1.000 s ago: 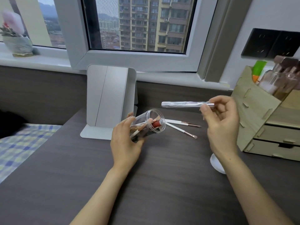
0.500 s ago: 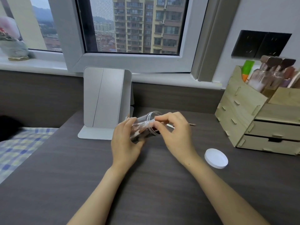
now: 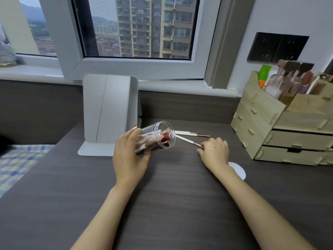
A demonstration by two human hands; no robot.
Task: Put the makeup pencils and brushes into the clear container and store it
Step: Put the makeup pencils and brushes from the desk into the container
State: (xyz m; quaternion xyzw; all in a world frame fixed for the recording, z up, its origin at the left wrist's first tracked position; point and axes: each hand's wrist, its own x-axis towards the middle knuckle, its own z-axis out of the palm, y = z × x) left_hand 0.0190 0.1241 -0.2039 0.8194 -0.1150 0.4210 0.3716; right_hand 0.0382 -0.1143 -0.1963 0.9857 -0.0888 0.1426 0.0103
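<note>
My left hand [image 3: 128, 156] grips the clear container [image 3: 158, 135], tilted with its open mouth facing right; several brushes and a red-capped stick lie inside it. Two white-handled makeup brushes [image 3: 187, 141] lie on the dark desk just right of the mouth. My right hand [image 3: 214, 152] rests palm-down on the desk with its fingertips at the tip end of the nearer brush; whether the fingers hold it I cannot tell. The container's white lid [image 3: 238, 169] lies on the desk, partly hidden by my right wrist.
A folded grey mirror stand [image 3: 108, 112] stands behind the container. A wooden drawer organiser [image 3: 281, 127] holding bottles and brushes sits at the right. The window sill runs along the back. A checked cloth [image 3: 19, 159] lies off the desk's left edge.
My right hand slid the silver pencil into the container, then moved right and down onto the desk beside the brushes. My left hand kept the container tilted.
</note>
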